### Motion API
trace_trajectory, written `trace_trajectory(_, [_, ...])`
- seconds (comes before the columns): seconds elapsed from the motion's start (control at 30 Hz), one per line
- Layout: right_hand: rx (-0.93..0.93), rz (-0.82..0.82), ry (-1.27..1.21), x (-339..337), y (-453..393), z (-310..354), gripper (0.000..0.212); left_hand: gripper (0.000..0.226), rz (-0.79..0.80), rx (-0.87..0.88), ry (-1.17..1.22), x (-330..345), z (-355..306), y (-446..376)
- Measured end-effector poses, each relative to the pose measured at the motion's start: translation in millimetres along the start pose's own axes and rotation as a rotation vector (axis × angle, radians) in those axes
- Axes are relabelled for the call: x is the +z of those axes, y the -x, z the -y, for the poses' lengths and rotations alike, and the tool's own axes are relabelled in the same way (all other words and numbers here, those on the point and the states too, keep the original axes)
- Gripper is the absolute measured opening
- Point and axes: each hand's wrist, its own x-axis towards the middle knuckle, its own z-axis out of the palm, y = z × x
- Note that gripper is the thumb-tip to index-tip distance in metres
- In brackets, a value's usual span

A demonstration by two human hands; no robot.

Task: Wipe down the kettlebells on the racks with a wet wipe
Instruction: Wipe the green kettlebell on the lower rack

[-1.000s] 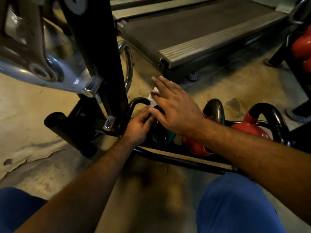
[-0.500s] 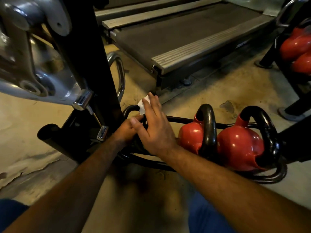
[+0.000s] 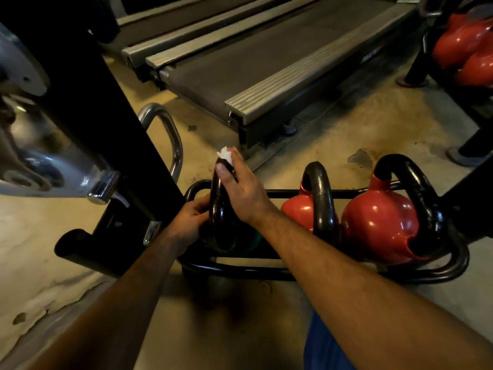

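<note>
We are crouching at a low black floor rack (image 3: 240, 271) — three kettlebells are sitting in it. Our right hand (image 3: 241, 192) is curling over the top of the black handle (image 3: 216, 209) of the leftmost, green kettlebell (image 3: 253, 240), pressing a white wet wipe (image 3: 225, 155) against the handle's upper bend; the wipe is bunching out beyond the fingertips. Our left hand (image 3: 186, 222) is gripping the same handle lower down on its left side, fingers wrapped around it. The green body is lying mostly hidden beneath both hands. Just beside it on the right, two red kettlebells (image 3: 378, 222) are standing in the rack — untouched by either hand. A treadmill (image 3: 266, 62) is lying beyond the rack on the concrete floor (image 3: 333, 145).
</note>
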Motion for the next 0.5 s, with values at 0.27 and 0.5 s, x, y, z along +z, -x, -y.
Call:
trace_trajectory(0.27, [0.104,0.031,-0.185,6.0,-9.6,-22.7,0.074,0.021,-0.061,-0.071,0.009,-0.2,1.6,-1.4])
trace_trajectory(0.5, [0.226,0.053,-0.354,-2.5,-15.4,-7.0,0.081,0.028,-0.084,-0.095,0.000,-0.3,1.4,-0.8])
